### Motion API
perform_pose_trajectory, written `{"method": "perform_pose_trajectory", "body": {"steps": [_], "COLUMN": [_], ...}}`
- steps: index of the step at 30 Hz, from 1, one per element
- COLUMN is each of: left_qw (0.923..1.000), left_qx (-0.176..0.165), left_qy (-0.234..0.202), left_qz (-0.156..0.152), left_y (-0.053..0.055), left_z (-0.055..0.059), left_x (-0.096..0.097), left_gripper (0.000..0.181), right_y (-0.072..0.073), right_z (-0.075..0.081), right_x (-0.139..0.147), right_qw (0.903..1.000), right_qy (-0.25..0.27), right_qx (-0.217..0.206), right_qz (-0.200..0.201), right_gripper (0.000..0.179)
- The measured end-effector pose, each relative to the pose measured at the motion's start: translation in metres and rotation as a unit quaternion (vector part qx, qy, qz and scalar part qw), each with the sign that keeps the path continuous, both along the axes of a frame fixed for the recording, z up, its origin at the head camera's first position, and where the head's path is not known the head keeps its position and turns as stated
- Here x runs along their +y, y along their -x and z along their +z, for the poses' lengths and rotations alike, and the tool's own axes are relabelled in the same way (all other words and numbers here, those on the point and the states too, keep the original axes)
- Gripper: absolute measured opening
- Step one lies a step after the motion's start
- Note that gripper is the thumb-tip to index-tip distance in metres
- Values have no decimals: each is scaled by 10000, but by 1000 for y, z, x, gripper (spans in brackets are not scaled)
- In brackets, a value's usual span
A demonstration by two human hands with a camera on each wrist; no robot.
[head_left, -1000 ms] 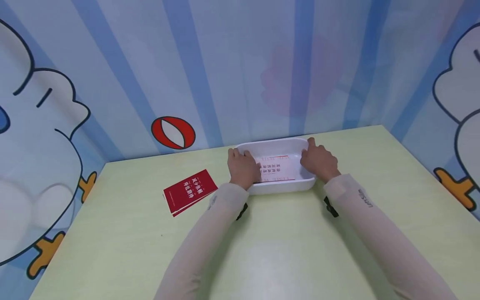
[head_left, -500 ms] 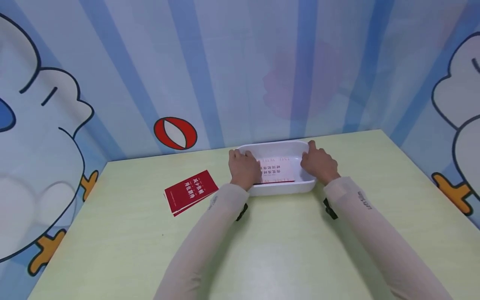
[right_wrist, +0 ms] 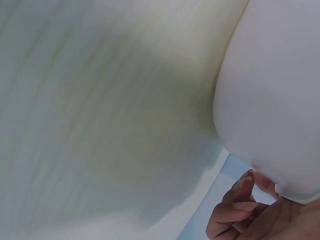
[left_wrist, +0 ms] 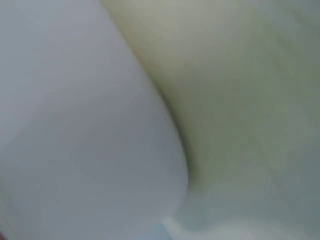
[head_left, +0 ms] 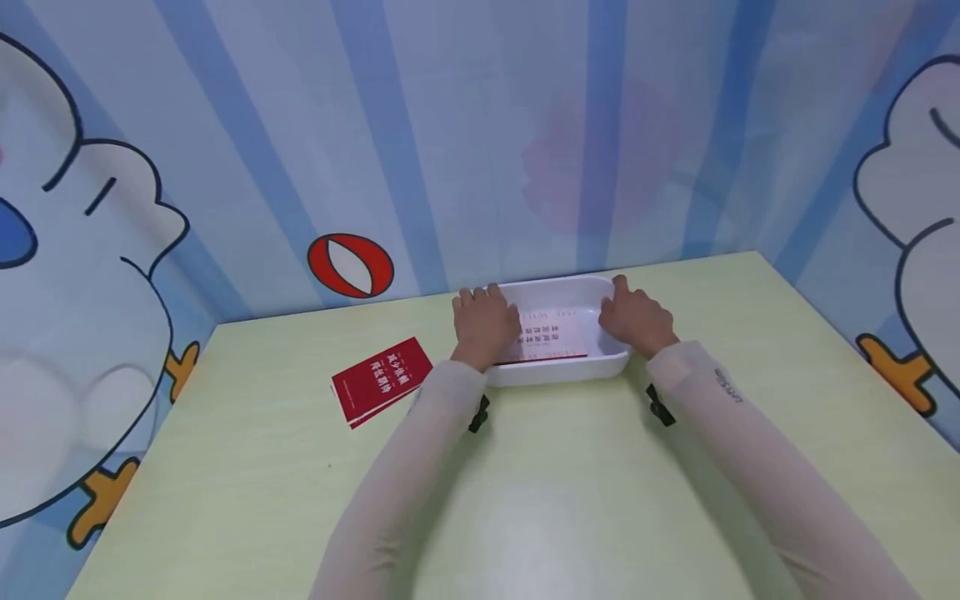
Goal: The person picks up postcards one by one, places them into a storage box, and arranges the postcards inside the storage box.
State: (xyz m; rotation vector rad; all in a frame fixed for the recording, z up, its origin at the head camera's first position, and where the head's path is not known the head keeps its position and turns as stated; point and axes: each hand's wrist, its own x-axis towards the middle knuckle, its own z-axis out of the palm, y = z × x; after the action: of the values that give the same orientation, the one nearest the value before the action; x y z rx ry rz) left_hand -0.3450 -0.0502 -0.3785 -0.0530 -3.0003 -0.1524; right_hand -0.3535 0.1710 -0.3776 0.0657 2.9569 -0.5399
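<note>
The right hand (head_left: pixel 637 323) grips the tray (head_left: pixel 562 372) at right; I can't tell whether the left hand (head_left: pixel 485 329) does; uneven pulling could skew the tray.

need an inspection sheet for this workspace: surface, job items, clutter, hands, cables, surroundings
surface: pale green table, with a tiny dark speck toward the left
job's things: white tray near the back edge; a white printed card lies inside, its left part hidden
clutter: overlapping red booklets left of the tray, touched by neither hand
hands: left hand lies over the tray's left end, grip unclear; right hand grips the right end
cables: nothing seen
surroundings: blue striped backdrop behind the table, with cartoon prints
</note>
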Motion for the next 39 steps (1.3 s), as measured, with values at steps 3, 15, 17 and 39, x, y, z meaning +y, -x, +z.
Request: {"method": "perform_pose_trajectory", "body": {"steps": [3,15,17,39], "left_qw": [9996,9933,9932,9937], "left_qx": [194,684,679,122], "left_qy": [-143,-927,-944,-1083], "left_qz": [-120,-30,60,265], "left_y": [4,12,13,3], "left_z": [2,-2,0,-7], "left_x": [-2,-24,-29,-94], "left_gripper": [47,45,44,37], "right_y": [1,-2,-3,-3], "right_z": [0,-4,-2,-3], "right_x": [4,11,10,9], "right_qw": [10000,9997,9997,9997], "right_qy": [35,200,193,158], "right_qx": [-30,-46,-65,-59], "right_qz": [-32,-94,-110,-157], "right_gripper": [60,61,61,61]}}
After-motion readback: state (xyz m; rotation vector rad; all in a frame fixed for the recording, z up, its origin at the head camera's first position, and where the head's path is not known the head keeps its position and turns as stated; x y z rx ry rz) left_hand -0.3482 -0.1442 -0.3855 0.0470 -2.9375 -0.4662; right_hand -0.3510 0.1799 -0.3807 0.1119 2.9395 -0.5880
